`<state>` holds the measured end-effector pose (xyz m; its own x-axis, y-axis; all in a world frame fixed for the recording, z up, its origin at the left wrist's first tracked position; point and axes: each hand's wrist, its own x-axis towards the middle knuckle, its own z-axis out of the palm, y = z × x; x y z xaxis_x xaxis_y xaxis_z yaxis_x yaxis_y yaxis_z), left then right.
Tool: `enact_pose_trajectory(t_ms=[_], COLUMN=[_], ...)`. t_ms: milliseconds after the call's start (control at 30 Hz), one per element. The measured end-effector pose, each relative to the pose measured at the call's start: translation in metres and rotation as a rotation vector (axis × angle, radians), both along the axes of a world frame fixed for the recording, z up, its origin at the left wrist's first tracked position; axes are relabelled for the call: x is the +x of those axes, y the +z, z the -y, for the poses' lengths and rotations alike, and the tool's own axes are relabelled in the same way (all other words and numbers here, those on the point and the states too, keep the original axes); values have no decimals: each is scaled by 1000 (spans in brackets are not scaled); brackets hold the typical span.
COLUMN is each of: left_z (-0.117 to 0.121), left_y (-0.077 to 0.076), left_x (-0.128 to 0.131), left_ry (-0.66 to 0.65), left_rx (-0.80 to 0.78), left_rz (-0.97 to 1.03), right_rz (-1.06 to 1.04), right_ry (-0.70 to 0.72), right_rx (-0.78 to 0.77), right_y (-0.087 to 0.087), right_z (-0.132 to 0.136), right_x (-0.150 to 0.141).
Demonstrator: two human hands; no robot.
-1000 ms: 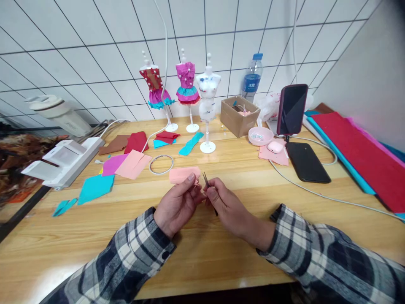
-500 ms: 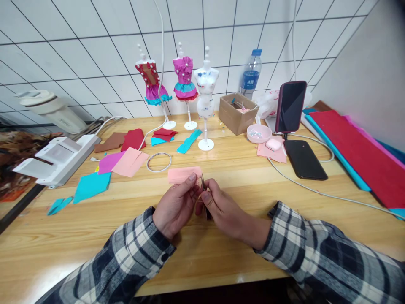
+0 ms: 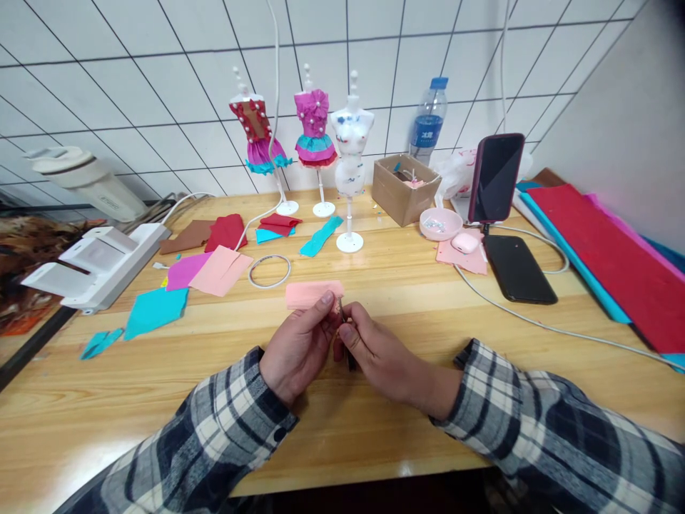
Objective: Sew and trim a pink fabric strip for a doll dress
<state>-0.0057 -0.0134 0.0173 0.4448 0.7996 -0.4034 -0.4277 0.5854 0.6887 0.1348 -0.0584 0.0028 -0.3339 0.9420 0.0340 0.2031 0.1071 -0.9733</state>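
My left hand [image 3: 294,357] pinches a folded strip of pink crepe paper [image 3: 311,294] at its right end, between thumb and fingers. Closed around a small pair of scissors [image 3: 342,311], my right hand [image 3: 388,357] meets the left just above the wooden table. The blades point away from me, right at the paper's edge; most of the handles are hidden by the fingers. Beyond the hands stands a bare white mini mannequin [image 3: 350,171]. Two others, a red-and-purple dressed mannequin [image 3: 260,139] and a magenta-and-blue one [image 3: 315,135], stand to its left.
A tape roll [image 3: 269,271] lies left of the strip, near pink paper pieces [image 3: 219,271] and a turquoise piece [image 3: 156,312]. Farther back are a cardboard box [image 3: 404,196], a pink bowl [image 3: 439,225] and a water bottle [image 3: 428,121]. Rightward sit a phone [image 3: 519,270] and coloured sheets [image 3: 615,264].
The camera view has shifted slightly. Both hands stay together at the strip's right end, and the scissor blades look closer together than before.
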Motion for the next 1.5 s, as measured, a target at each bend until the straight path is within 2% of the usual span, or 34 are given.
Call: enact_pose_trajectory(t_ms=[200,400,700,933,1133,1367,1500], left_z=[3,6,6,7,7,4,3], left_y=[1,2,4,2,1,0,-1], left_x=[2,6,7,10,9,4,4], left_ry=[-8,-17,-19,13,-10,-78,-86], left_rx=[36,79,94,78,103,64,53], left_rz=[-29,-55,-36,-18,-7,0,9], right_rz=[-9,0,-19,-42,-25,-194,-209], right_ry=[0,-61,-93,-177,-172,-18,-26], right_rx=[11,18,12,26,29,-16,-18], right_y=[-3,-5,-5,-2,-3,-2,-2], right_z=[-1,-1,0,1,0,4,3], right_x=[1,1,0,-7,-7,-5,-4])
